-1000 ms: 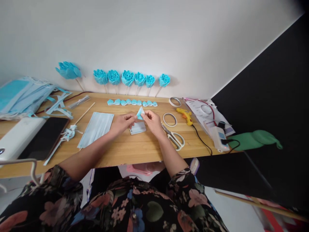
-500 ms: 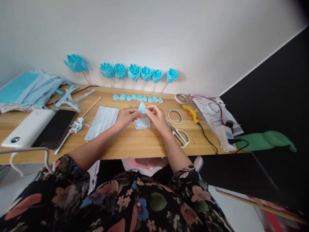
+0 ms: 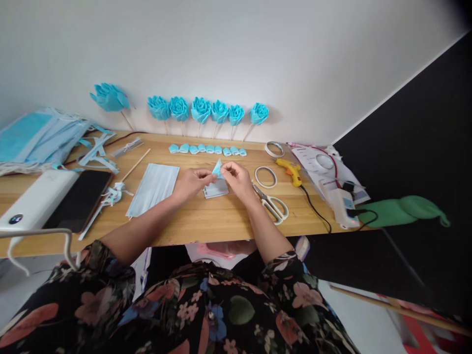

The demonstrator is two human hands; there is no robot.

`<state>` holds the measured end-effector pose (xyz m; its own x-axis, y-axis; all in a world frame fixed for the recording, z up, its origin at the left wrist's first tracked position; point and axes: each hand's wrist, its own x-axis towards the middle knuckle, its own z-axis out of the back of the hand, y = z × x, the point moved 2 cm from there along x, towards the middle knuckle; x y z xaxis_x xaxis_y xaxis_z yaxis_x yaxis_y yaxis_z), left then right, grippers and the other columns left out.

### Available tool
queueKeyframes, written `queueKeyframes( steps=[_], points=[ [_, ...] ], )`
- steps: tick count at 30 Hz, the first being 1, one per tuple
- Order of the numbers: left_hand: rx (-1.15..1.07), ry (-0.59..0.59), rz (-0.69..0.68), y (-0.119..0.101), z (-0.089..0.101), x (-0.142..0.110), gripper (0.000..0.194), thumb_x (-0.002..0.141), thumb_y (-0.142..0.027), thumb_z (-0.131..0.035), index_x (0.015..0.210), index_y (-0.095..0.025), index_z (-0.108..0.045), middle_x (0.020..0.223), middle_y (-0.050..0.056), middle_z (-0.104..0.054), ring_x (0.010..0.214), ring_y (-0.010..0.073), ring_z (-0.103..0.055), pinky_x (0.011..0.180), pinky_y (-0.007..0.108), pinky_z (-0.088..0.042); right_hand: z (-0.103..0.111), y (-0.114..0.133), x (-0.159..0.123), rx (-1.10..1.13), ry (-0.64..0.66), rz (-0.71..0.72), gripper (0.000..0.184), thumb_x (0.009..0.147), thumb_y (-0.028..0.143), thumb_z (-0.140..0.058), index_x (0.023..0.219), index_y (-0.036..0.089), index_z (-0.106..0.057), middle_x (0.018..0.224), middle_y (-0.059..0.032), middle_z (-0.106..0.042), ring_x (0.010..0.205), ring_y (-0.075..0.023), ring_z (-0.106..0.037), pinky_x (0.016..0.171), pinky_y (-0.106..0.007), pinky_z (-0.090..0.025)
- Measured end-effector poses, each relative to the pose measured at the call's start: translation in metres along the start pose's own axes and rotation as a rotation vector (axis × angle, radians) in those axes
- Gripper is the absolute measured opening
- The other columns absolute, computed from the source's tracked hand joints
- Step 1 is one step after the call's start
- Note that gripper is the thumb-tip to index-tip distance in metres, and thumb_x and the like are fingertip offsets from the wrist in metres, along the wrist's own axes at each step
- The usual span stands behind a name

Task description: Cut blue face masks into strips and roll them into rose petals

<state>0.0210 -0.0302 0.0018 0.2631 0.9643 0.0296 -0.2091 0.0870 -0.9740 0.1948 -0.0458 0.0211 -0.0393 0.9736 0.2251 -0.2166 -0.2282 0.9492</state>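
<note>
Between my two hands is a small light-blue piece of mask fabric, folded to a point at the top. My left hand pinches its lower left side between thumb and fingers. On its right side my right hand pinches the same piece. Just below lie cut mask pieces, flat on the wooden table and partly hidden by my fingers. A row of several small folded petals lies behind my hands. To the left is a whole pleated face mask.
Several blue fabric roses on sticks lean along the wall. At right are scissors, tape rolls, a yellow glue gun and a power strip. At left are stacked masks, a phone and a power bank.
The fabric piece has become narrower, its right side folding under my right fingers. Both hands stay at nearly the same place. The whole view has shifted slightly.
</note>
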Motion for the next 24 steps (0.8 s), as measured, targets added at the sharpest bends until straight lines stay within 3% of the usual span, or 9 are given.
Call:
queueKeyframes(
  steps=[6,12,15,18,24],
  points=[
    [0.006,0.006,0.004,0.003,0.000,0.001,0.036,0.077,-0.053,-0.072,0.068,-0.018,-0.074,0.063,0.000,-0.064,0.058,0.0115,-0.050,0.055,0.024,-0.038,0.000,-0.006,0.001,0.024,-0.013,-0.009,0.025,0.082,0.044,-0.065,0.079,0.020,-0.063,0.078,0.0009,-0.064,0.073,-0.0134,-0.057,0.073,-0.028,-0.045],
    [-0.078,-0.005,0.021,-0.005,0.003,0.000,0.035,0.074,-0.051,-0.071,0.066,-0.018,-0.073,0.060,0.000,-0.061,0.055,0.0106,-0.048,0.055,0.025,-0.039,0.002,-0.010,0.002,0.217,0.018,-0.093,0.047,0.087,0.062,-0.063,0.106,0.021,-0.073,0.096,-0.0037,-0.072,0.093,-0.0184,-0.063,0.081,-0.030,-0.049],
    [-0.075,-0.008,0.021,-0.004,0.002,0.000,0.035,0.075,-0.051,-0.071,0.066,-0.018,-0.072,0.059,0.000,-0.061,0.054,0.0107,-0.048,0.054,0.025,-0.038,0.000,-0.012,0.002,0.215,0.064,-0.167,0.050,0.078,0.065,-0.071,0.100,0.020,-0.074,0.093,-0.0036,-0.072,0.087,-0.0184,-0.063,0.074,-0.029,-0.049],
    [-0.043,-0.011,0.006,-0.002,0.000,0.000,0.035,0.074,-0.052,-0.072,0.064,-0.018,-0.072,0.060,0.000,-0.062,0.055,0.0108,-0.048,0.054,0.024,-0.037,-0.002,-0.016,0.002,0.188,0.069,-0.147,0.043,0.072,0.058,-0.079,0.088,0.020,-0.072,0.080,0.0001,-0.069,0.075,-0.0144,-0.057,0.068,-0.027,-0.044],
    [-0.060,-0.044,-0.014,-0.004,0.001,0.000,0.033,0.073,-0.050,-0.073,0.070,-0.018,-0.075,0.063,0.000,-0.065,0.058,0.0112,-0.049,0.055,0.025,-0.035,0.000,-0.019,0.003,0.154,0.015,-0.059,0.032,0.080,0.051,-0.073,0.081,0.019,-0.068,0.071,0.0033,-0.059,0.065,-0.0111,-0.047,0.065,-0.026,-0.039]
  ],
)
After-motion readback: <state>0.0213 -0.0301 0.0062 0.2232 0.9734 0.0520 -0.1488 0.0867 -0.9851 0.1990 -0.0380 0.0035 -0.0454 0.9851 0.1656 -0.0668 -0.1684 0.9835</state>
